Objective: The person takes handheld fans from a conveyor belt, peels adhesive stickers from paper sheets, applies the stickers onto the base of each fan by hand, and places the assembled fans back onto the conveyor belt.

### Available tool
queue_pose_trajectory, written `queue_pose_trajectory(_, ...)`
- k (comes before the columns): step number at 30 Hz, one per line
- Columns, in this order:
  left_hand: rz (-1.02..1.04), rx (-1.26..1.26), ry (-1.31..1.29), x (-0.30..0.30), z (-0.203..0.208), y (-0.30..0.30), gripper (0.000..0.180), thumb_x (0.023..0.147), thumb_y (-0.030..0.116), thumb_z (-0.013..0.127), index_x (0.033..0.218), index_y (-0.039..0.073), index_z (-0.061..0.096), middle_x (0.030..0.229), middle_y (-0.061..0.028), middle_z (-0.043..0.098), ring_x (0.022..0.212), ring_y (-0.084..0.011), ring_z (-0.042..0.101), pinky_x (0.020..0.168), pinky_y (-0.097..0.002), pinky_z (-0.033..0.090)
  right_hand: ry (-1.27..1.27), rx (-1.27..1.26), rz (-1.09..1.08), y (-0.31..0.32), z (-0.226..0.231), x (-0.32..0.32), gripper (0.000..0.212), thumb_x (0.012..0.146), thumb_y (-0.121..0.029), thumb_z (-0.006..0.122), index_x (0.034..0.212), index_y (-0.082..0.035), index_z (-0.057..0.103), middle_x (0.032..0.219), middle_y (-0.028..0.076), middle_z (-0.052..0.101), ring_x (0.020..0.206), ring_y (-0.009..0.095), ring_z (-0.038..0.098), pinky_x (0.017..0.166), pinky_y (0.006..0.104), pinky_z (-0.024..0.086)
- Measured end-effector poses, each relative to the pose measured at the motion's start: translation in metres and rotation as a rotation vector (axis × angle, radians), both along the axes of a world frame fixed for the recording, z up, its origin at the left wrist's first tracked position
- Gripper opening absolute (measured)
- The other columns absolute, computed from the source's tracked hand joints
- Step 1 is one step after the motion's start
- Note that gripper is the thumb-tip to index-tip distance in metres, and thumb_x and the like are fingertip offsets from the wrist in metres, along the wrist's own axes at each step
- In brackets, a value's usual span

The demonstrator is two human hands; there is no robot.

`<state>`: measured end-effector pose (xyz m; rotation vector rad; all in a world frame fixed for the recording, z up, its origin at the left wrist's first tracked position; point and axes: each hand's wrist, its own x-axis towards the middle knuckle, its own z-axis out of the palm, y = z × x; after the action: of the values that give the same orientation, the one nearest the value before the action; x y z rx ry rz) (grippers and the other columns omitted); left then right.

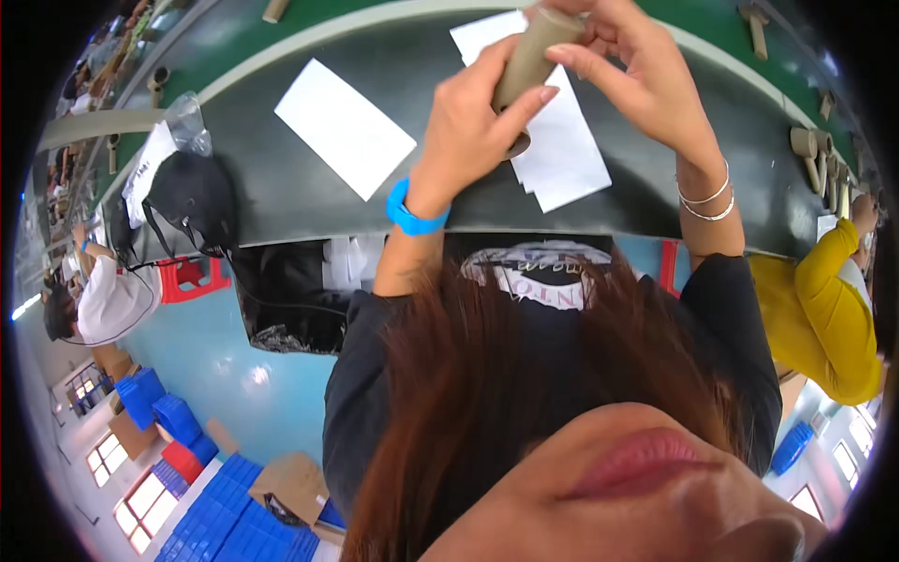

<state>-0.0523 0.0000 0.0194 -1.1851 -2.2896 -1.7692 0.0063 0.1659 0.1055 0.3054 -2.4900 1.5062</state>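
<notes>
Above the dark worktop (281,201), my left hand (468,126) is wrapped round a tan tube (536,58), which tilts with its upper end to the right. A dark round end (518,145) shows below that hand; whether it belongs to the tube I cannot tell. My right hand (637,80) pinches the tube near its upper end, thumb on the near side, the other fingers partly hidden behind. Beneath the hands lies a stack of white paper sheets (567,155), slightly fanned. Another white sheet (345,128) lies to the left.
A black bag (192,201) and a clear plastic bag (189,126) sit at the worktop's left. Beyond a pale rail runs a green belt (698,23) with a hammer-shaped tan piece (757,30). Several similar pieces (810,150) stand at right, near a person in yellow (815,300).
</notes>
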Motion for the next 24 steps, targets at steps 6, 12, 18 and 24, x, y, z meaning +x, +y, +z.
queue_pose_trajectory(6, -0.188, 0.169, -0.778, -0.020, -0.023, -0.025, 0.033, 0.086, 0.017, 0.063, 0.108, -0.005, 0.049, 0.096, -0.0145, 0.065, 0.067, -0.0194, 0.066, 0.060, -0.0281, 0.054, -0.045, 0.102, -0.197, 0.001, -0.105, 0.024, 0.020, 0.083, -0.008, 0.063, 0.102, -0.003, 0.060, 0.094, 0.006, 0.062, 0.078, 0.011, 0.060, 0.068, 0.0239, 0.048)
queue_pose_trajectory(12, -0.208, 0.249, -1.064, -0.034, -0.058, -0.033, 0.029, 0.089, 0.020, 0.056, 0.104, -0.004, 0.049, 0.102, -0.0177, 0.064, 0.068, -0.0222, 0.066, 0.059, -0.0290, 0.054, 0.020, 0.415, -0.419, -0.040, -0.156, 0.026, 0.017, 0.080, -0.011, 0.065, 0.093, -0.004, 0.059, 0.088, 0.010, 0.057, 0.082, 0.025, 0.059, 0.068, 0.0330, 0.048)
queue_pose_trajectory(18, -0.217, 0.248, -1.131, -0.037, -0.065, -0.032, 0.032, 0.089, 0.022, 0.057, 0.105, -0.003, 0.048, 0.106, -0.0186, 0.063, 0.067, -0.0229, 0.066, 0.060, -0.0297, 0.055, -0.062, 0.459, -0.288, -0.037, -0.159, 0.024, 0.025, 0.079, -0.012, 0.066, 0.100, -0.004, 0.054, 0.091, 0.010, 0.056, 0.088, 0.025, 0.057, 0.074, 0.0338, 0.047)
queue_pose_trajectory(24, -0.236, 0.213, -1.108, -0.042, -0.068, -0.031, 0.034, 0.088, 0.022, 0.058, 0.109, -0.004, 0.048, 0.109, -0.0191, 0.062, 0.067, -0.0225, 0.066, 0.060, -0.0295, 0.055, -0.044, 0.335, -0.343, -0.041, -0.160, 0.019, 0.018, 0.078, -0.009, 0.066, 0.093, -0.004, 0.057, 0.088, 0.008, 0.057, 0.083, 0.024, 0.056, 0.075, 0.0338, 0.046)
